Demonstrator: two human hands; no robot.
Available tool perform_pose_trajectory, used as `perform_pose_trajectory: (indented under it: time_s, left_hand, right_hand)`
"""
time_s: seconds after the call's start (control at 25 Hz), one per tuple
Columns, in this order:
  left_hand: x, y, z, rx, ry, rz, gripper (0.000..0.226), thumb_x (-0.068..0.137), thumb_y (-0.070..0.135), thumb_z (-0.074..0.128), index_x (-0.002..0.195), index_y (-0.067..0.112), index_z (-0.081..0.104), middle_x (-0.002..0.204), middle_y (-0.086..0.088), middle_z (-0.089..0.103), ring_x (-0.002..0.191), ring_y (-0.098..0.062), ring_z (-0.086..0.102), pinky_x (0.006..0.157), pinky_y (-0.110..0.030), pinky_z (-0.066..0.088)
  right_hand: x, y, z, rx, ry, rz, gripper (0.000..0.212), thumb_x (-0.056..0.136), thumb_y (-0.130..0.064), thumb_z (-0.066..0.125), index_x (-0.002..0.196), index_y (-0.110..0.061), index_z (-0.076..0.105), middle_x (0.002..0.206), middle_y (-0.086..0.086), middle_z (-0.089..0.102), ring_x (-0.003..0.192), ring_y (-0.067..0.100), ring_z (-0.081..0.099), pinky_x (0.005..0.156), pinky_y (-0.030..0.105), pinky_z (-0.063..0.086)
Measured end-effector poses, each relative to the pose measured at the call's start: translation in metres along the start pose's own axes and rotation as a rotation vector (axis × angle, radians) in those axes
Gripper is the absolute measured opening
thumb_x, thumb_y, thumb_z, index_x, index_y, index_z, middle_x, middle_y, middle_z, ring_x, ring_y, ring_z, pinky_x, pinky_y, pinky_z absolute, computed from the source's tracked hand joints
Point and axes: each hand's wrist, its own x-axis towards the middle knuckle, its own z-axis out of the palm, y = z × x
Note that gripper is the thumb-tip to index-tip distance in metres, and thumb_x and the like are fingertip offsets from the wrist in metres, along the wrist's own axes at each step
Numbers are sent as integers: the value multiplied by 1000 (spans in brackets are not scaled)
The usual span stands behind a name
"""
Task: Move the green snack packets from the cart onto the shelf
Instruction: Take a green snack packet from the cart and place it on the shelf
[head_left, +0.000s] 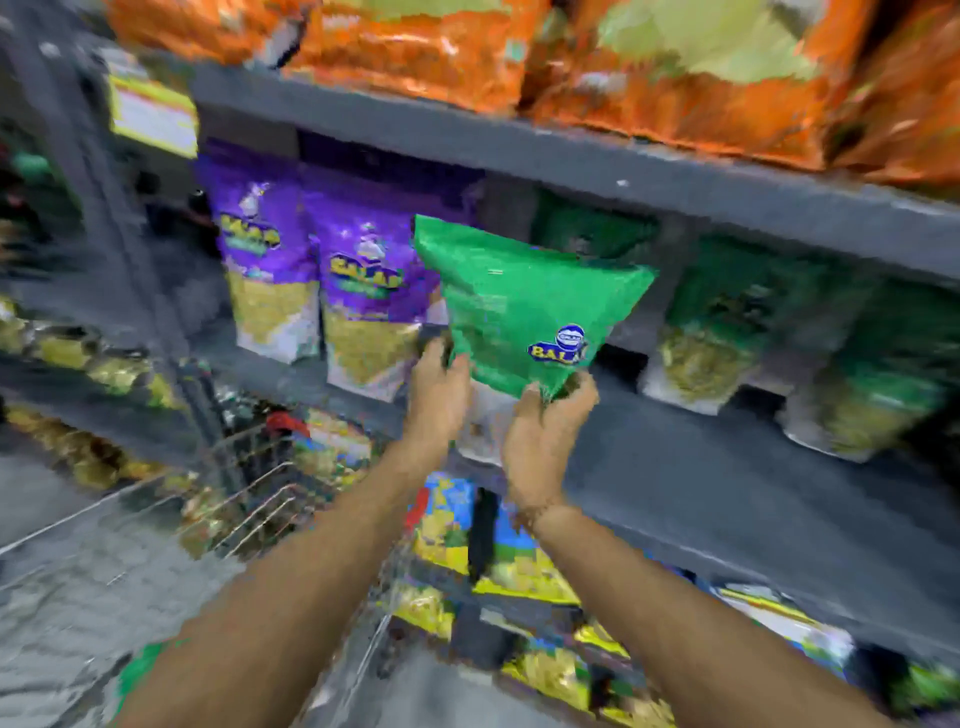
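A green snack packet (519, 306) with a blue logo is held up in front of the middle shelf (675, 467), tilted, between the purple and green rows. My left hand (439, 387) grips its lower left corner. My right hand (545, 431) grips its lower right corner. Other green packets (727, 322) stand on the shelf to the right, blurred. The wire cart (249, 499) is at the lower left, and a patch of green (137, 670) shows low in it.
Two purple packets (317, 280) stand on the shelf to the left of the held packet. Orange bags (519, 57) fill the shelf above. Yellow and blue packets (498, 551) sit on the shelf below. A yellow price tag (150, 111) hangs at the upper left.
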Motion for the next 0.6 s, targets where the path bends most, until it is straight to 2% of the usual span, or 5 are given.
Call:
perform_pose_trajectory:
  time_s: [0.2,0.28,0.36,0.44,0.6]
  left_hand:
    - [56,-26,46,50,-286,-41,37,87,-10,47,124,-8,48,119,-19,62,96,-10,54,84,-20,45]
    - [72,-41,43,-30,-381,-97,42,87,-15,38,127,-4,47,94,-5,74,76,4,64,71,-10,48]
    - [87,-53,43,-126,-334,-248,35,90,4,37,111,13,63,72,16,74,64,9,65,67,-12,48]
    - [100,-58,52,-192,-345,-376,36,95,34,34,87,24,67,88,7,73,83,-7,66,85,-27,45]
    - [99,-73,65,-208,-443,-424,68,86,68,20,90,24,72,111,-11,70,98,-23,65,97,-38,45]
  right_hand:
    - [70,17,-12,-87,56,52,39,88,8,45,127,10,38,123,21,47,107,22,45,87,14,32]
    - [74,37,-9,-83,75,197,42,86,8,47,127,7,42,131,28,48,118,33,49,102,31,37]
    - [73,47,0,-75,233,489,51,88,-12,53,136,-5,37,141,28,39,128,37,42,111,44,33]
    - [75,42,17,-21,423,770,56,89,-34,52,137,-11,34,142,23,37,129,37,40,110,43,33]
    - [98,40,23,346,369,732,52,94,-36,44,132,-1,39,126,10,51,117,27,50,106,39,39]
